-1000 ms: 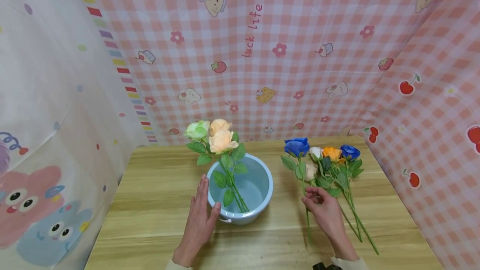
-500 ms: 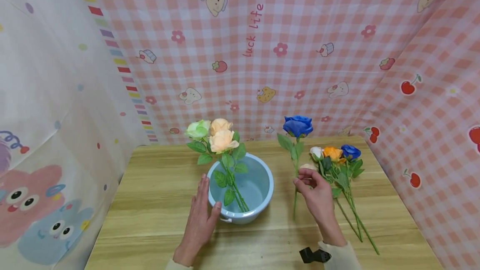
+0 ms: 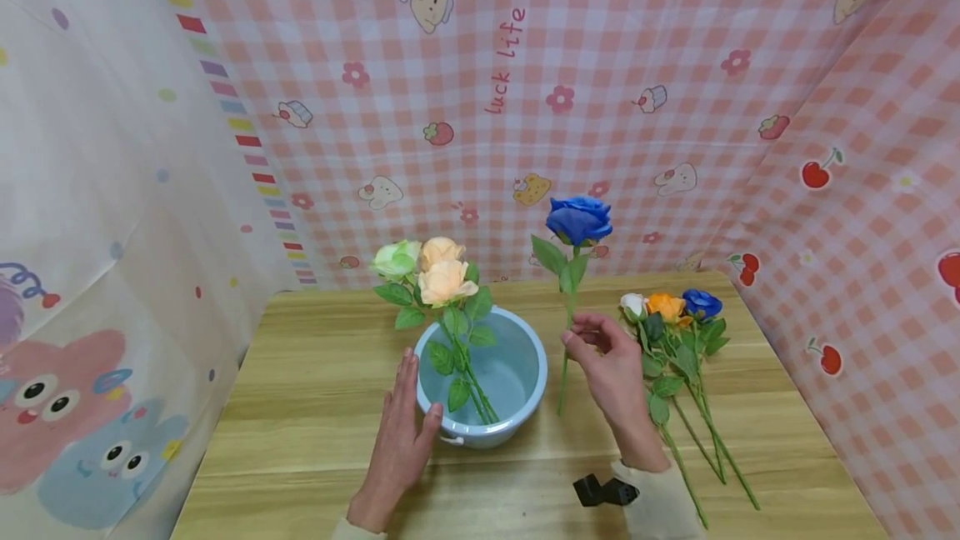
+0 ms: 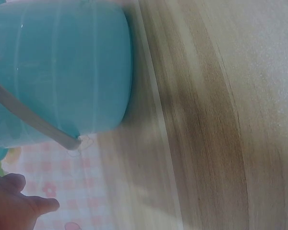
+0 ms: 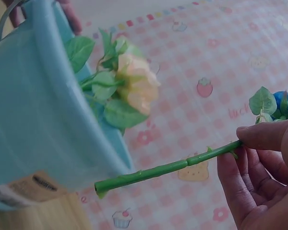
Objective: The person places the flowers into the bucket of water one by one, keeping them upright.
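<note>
My right hand (image 3: 611,369) pinches the green stem of a blue rose (image 3: 579,221) between thumb and fingers, holding it upright just right of the bucket. In the right wrist view the cut end of the stem (image 5: 144,175) points toward the rim. A light blue bucket (image 3: 537,394) stands mid-table; two peach roses (image 3: 446,282) and a pale green rose (image 3: 395,259) lean in it toward the back left. Against the bucket's left side lies my left hand (image 3: 400,436), fingers straight; the left wrist view shows the bucket's side and grey handle (image 4: 33,115).
To the right on the wooden table (image 3: 300,407) lie several more roses: a white one (image 3: 633,304), an orange one (image 3: 665,307) and a second blue rose (image 3: 702,304). A checked cloth (image 3: 480,148) hangs behind the table.
My right hand has lifted the blue rose off the table and carried it left toward the bucket. Another stem now lies lower among the remaining roses. My left hand has stayed put.
</note>
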### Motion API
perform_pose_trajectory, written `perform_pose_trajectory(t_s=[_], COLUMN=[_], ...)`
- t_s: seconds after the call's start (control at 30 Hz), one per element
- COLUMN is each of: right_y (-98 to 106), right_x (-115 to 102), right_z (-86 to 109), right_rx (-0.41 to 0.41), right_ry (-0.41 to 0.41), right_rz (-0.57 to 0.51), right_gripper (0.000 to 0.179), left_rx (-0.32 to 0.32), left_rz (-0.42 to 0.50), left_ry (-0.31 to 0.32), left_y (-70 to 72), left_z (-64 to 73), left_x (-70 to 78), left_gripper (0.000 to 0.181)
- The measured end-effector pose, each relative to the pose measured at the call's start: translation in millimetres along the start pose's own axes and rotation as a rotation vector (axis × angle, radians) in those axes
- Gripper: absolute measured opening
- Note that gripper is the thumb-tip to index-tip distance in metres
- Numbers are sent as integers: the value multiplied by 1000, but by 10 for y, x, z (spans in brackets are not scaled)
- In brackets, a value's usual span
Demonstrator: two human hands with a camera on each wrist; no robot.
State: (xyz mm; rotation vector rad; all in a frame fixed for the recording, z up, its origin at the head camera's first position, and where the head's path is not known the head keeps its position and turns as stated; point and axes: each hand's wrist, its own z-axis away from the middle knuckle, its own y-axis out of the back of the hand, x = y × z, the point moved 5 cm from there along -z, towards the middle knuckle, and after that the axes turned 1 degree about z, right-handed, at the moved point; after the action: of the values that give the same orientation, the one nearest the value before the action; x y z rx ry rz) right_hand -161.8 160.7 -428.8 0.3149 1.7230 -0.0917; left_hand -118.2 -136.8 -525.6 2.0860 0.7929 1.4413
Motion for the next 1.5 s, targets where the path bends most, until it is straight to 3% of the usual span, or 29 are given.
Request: perform_pose_trajectory(t_s=[0.5, 0.87, 1.1, 1.3, 1.5], right_y=[-343, -643, -781, -866, -932], right_x=[-323, -51, 139, 163, 135], right_z=[-66, -93, -59, -11, -42], right_rx=[-56, -149, -235, -304, -331], right_ry=[60, -7, 34, 86, 80], right_rz=[-50, -89, 92, 293, 436], right_gripper=[27, 22, 17, 14, 14], left_rx=[5, -2, 1, 1, -10], left_rz=[6, 15, 20, 27, 21], left_ry=[-5, 2, -1, -2, 12], left_y=[-1, -1, 6, 3, 3], left_z=[3, 2, 7, 6, 2], left_x=[2, 15, 22, 16, 18], left_gripper=[75, 77, 76, 75, 74])
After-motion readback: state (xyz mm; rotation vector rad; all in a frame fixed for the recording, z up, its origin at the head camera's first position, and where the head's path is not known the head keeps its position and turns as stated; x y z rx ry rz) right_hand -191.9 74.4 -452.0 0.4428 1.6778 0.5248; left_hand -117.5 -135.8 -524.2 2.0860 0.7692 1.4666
